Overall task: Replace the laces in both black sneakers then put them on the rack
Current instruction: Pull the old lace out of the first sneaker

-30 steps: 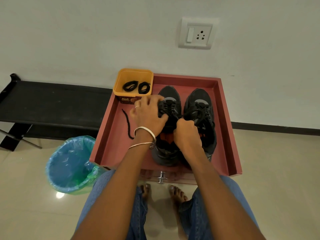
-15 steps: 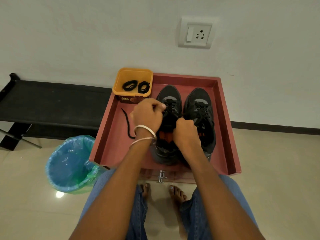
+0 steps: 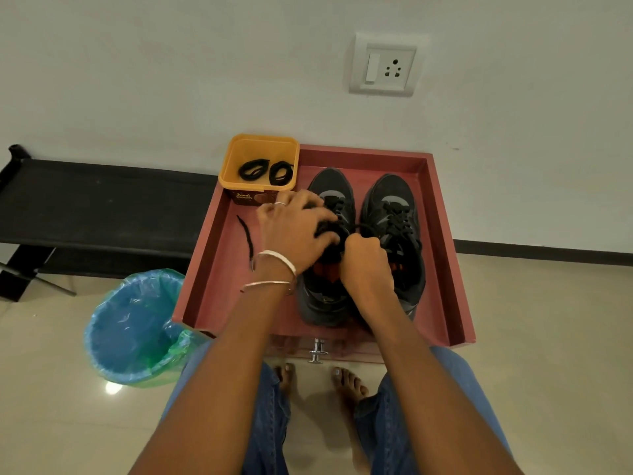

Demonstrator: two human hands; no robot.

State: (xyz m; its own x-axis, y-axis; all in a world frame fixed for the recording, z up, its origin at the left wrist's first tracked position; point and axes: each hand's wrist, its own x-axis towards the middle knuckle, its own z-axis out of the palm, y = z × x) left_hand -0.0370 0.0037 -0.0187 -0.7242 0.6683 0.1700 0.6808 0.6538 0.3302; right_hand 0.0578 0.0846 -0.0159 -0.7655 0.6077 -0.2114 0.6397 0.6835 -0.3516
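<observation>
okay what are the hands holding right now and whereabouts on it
Both hands work the lace of the left sneaker. The right hand grips a lace strand near the tongue; the left hand holds the laces over the eyelets, exact pinch hidden.

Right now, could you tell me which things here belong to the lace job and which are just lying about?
In use: left sneaker, right sneaker, coiled laces in yellow tub, loose lace, black rack.
Lying about: lined bin, wall socket.

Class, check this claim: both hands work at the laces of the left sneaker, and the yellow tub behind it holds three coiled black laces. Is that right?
Not quite. The head view shows two coiled black laces in the yellow tub, not three. Both hands, left and right, do work at the left sneaker.
</observation>
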